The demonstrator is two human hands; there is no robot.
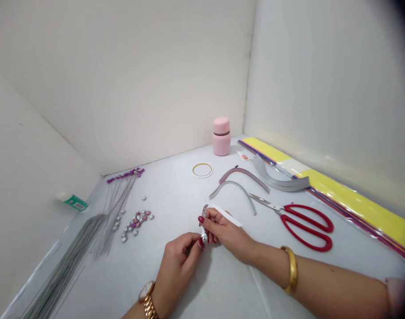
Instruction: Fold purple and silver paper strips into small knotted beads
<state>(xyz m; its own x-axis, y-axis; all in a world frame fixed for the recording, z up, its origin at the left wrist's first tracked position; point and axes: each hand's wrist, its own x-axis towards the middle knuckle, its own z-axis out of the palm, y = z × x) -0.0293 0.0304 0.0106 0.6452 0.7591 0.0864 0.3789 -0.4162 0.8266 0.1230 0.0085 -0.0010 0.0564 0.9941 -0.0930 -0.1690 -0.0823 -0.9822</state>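
In front of me, my left hand pinches the small folded, shiny end of a silver paper strip between thumb and index finger. Close beside it, my right hand has its fingers closed on the same strip. A white tail of paper sticks out behind the right fingers; it seems to be the strip's back side. Part of the fold is hidden by the fingertips. To the left lies a loose pile of small folded paper stars, silver, pink and purple.
Red-handled scissors lie right of my hands, near curled paper strips and a grey band. Behind are a tape ring, pink flask and yellow packs. Wires and purple-tipped stems lie left.
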